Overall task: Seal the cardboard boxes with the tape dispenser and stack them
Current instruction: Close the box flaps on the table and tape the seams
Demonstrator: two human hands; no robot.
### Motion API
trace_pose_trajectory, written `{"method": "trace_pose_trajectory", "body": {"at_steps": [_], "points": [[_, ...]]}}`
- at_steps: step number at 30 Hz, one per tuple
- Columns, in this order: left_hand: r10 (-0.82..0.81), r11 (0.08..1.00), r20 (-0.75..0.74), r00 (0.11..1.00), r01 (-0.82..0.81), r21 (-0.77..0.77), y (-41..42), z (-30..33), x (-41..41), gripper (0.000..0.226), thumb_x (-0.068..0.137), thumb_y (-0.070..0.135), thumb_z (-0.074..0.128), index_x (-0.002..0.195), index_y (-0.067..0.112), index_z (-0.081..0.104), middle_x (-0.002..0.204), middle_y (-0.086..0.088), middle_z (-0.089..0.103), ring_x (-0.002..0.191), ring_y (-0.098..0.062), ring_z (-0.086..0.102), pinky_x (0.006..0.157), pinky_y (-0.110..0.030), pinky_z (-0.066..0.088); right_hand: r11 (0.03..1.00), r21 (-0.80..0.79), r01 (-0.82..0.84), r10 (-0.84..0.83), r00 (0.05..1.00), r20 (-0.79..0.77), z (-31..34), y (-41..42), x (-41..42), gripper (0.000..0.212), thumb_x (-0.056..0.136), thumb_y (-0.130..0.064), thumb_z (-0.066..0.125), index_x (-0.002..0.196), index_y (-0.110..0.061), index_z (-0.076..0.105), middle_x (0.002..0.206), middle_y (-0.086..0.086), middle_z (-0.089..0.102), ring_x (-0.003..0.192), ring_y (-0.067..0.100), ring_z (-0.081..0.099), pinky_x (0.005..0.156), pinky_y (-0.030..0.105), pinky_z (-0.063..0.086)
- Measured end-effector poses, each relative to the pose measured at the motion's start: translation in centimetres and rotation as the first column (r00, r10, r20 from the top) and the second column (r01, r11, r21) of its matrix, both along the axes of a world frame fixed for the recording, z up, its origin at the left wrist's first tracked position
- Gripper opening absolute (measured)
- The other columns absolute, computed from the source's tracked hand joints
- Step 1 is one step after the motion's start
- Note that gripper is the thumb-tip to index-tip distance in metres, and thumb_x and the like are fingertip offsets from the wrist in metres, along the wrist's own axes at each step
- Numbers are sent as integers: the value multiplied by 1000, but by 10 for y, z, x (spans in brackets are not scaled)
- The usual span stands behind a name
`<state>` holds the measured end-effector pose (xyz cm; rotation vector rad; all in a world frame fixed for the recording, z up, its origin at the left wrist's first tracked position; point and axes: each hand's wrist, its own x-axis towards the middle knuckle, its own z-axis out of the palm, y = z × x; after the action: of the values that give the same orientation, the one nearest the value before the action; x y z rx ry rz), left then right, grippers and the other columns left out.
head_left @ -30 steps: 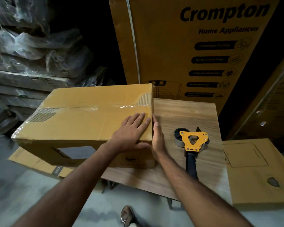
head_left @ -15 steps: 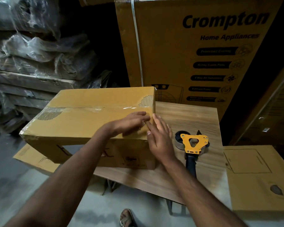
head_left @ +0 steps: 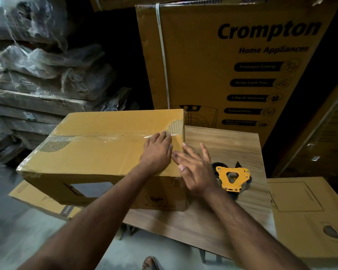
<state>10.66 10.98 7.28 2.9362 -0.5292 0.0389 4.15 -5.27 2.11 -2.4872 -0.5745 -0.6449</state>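
Tape dispenser [head_left: 232, 179] lies right of the box [head_left: 105, 152] — right hand [head_left: 196, 172] nearest.
Left hand [head_left: 157, 151] flat on the taped seam, right hand open, empty — box's long axis runs left-right.

The big brown cardboard box [head_left: 105, 152] on the table looks matt, and its paper skin is torn near two corners, showing ribbed card. A strip of clear shiny tape [head_left: 109, 138] runs along its top. The light wooden table [head_left: 222, 145] has a smooth top with grain lines. The tape dispenser [head_left: 232, 179] at the table's right edge has a matt yellow plate. At the left, shiny crinkled plastic wrap [head_left: 37, 61] covers stacked bundles.
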Motion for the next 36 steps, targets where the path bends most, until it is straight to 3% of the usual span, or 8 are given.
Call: {"method": "trace_pose_trajectory", "body": {"at_steps": [9, 21, 26, 31, 36], "points": [[-5, 1000, -23, 1000, 6, 27, 0, -3, 1, 54, 107, 37, 22, 157, 17, 19, 165, -4, 15, 152, -25, 11, 123, -45, 9, 998, -19, 64, -66, 981, -181, 15, -14, 81, 59, 97, -41, 16, 142, -27, 52, 149, -12, 48, 150, 9, 21, 121, 55, -6], [-18, 999, -50, 999, 20, 44, 2, 4, 1, 53, 107, 36, 20, 157, 19, 17, 166, -3, 10, 152, -23, 6, 124, -45, 7, 979, -59, 194, -202, 920, -336, 22, -8, 179, 55, 100, -40, 21, 147, -28, 46, 156, -17, 37, 150, 10, 18, 119, 58, -2], [-8, 999, -68, 998, 11, 43, 0, 4, 7, 54, 107, 37, 18, 158, 21, 12, 167, -2, 4, 153, -22, 0, 124, -44, 3, 977, -56, 205, -211, 916, -340, 20, -7, 195, 56, 97, -38, 23, 147, -28, 45, 157, -18, 33, 153, 16, 7, 119, 58, -5], [-10, 998, -66, 998, 15, 65, -1, 4, 11, 55, 107, 36, 19, 158, 20, 11, 167, -2, 2, 153, -23, 0, 124, -45, 5, 974, -50, 222, -218, 844, -490, 22, -2, 213, 61, 101, -38, 32, 159, -27, 15, 166, -13, 7, 153, 16, -2, 120, 57, -3], [1, 997, -52, 999, 3, 71, -2, 0, 17, 55, 106, 36, 18, 158, 20, 11, 167, -2, 3, 153, -24, 1, 123, -45, 5, 964, -22, 264, -228, 782, -580, 30, 2, 236, 56, 102, -41, 26, 158, -32, 18, 166, -14, 8, 153, 17, 0, 120, 55, -3]]}}
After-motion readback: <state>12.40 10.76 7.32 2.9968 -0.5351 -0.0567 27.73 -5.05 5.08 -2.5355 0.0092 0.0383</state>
